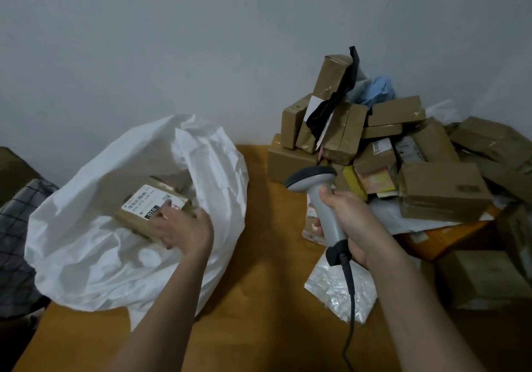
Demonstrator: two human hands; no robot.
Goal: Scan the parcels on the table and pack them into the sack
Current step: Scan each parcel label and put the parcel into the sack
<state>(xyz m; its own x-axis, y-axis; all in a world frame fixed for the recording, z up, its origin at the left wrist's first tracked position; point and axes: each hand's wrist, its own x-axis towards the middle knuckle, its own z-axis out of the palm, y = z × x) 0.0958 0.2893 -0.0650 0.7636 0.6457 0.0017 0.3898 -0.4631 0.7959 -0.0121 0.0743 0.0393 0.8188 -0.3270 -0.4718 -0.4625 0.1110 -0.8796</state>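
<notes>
A large white woven sack (95,259) lies open on the left of the wooden table (259,299). My left hand (184,227) grips a small brown cardboard parcel (149,207) with a white shipping label, holding it inside the sack's mouth. My right hand (348,222) grips the handle of a grey barcode scanner (313,181); its head points left and its dark cable hangs down toward the table's front. A heap of brown cardboard parcels (403,153) is piled at the right against the wall.
A silvery bubble mailer (336,291) lies flat under the scanner cable. White plastic mailers (403,222) sit beneath the boxes. A larger box (483,276) stands lower right. Black and blue bags (374,89) top the heap. Checked fabric (17,242) is at far left.
</notes>
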